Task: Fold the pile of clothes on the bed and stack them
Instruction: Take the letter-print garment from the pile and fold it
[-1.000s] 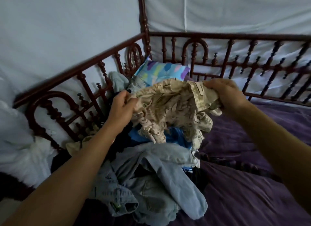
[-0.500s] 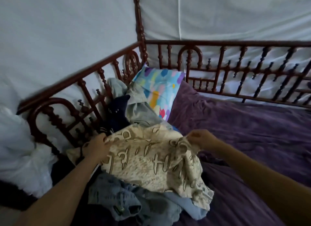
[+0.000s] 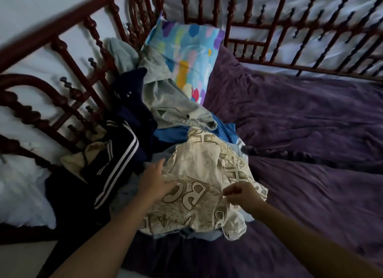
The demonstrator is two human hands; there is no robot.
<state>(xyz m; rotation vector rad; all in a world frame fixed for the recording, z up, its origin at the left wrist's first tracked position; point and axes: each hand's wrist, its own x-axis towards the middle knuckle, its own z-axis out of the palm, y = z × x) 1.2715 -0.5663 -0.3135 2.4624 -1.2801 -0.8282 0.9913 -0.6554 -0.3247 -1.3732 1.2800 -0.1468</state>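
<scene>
A cream garment printed with brown letters (image 3: 199, 170) lies crumpled on top of the clothes pile (image 3: 165, 112) at the left side of the bed. My left hand (image 3: 154, 179) rests on its left part with the fingers spread flat. My right hand (image 3: 240, 194) pinches a fold of the same garment near its right edge. Under and behind it lie a navy jacket with white stripes (image 3: 116, 159), pale denim pieces (image 3: 170, 99) and a blue garment (image 3: 226, 130).
A purple bedspread (image 3: 300, 132) covers the bed to the right of the pile. A colourful pillow (image 3: 186, 54) leans in the far corner. Dark red turned-wood railings (image 3: 269, 25) run along the left and far sides. White bedding (image 3: 22, 184) lies outside the left rail.
The cream garment came down from in front of me onto the pile, nearer to me. Both hands dropped with it. My left hand now lies flat on it. The view tilted downward.
</scene>
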